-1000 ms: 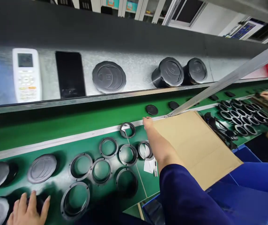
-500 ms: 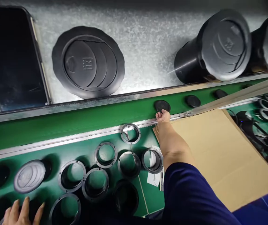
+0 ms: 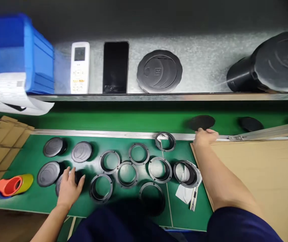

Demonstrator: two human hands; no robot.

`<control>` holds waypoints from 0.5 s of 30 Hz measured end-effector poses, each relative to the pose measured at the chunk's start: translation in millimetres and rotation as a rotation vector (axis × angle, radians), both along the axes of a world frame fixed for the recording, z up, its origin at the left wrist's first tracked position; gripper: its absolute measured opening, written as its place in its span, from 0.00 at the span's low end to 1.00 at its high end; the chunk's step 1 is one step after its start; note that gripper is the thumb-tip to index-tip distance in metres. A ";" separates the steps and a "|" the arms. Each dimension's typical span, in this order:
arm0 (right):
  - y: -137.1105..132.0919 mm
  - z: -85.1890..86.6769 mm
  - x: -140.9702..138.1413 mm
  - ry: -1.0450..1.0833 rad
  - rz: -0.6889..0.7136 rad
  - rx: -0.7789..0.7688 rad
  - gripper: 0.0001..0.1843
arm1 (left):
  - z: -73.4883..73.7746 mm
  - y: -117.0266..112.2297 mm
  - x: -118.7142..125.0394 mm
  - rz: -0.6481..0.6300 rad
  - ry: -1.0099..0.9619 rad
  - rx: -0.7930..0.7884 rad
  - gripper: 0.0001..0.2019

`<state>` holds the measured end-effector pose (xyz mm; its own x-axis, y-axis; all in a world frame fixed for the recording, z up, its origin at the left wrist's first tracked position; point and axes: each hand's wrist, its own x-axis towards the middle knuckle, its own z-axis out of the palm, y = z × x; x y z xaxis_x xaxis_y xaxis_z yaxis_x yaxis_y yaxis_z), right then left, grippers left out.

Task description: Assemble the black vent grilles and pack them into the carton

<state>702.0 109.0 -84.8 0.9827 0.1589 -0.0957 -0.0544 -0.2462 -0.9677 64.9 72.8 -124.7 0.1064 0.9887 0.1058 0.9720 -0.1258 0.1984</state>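
A person's left hand [image 3: 69, 188], fingers spread wide, lies over a dark round moulded part [image 3: 59, 187] on a green work mat [image 3: 30, 198]. The palm and fingers hide much of the part, and any grip cannot be made out. The right hand [image 3: 205, 137], fingers bunched narrowly, rests at a metal rail [image 3: 124, 133] beside a black disc [image 3: 201, 122] on a green conveyor belt [image 3: 108, 116]. The disc sits in dim light just past the fingertips; whether they touch or hold it is unclear.

Seen from the head camera, black plastic rings [image 3: 127, 174] lie between the hands, one [image 3: 152, 198] darkened by shadow. Three ribbed grey-black round vents [image 3: 82, 151] sit near the left hand. By the right forearm, a white paper [image 3: 183, 194] lies partly under a ring [image 3: 186, 173], beside a slim tool [image 3: 193, 199] too small to identify. A cardboard sheet [image 3: 259, 174] runs off the right edge. Along the galvanized steel panel [image 3: 196, 70] are a white remote [image 3: 80, 67], a black phone [image 3: 115, 67] and a blue plastic bin [image 3: 13, 53], cut off by the frame.
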 end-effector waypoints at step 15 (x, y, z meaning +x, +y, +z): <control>-31.3 -22.9 -354.4 0.476 0.990 -0.183 0.19 | 17.9 15.6 60.7 -0.402 -0.285 -0.123 0.29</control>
<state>347.5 77.7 -107.7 0.2866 0.7974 -0.5311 -0.1112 -0.5229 -0.8451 125.6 88.4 -106.7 0.4648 0.8825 0.0712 0.7567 -0.4377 0.4857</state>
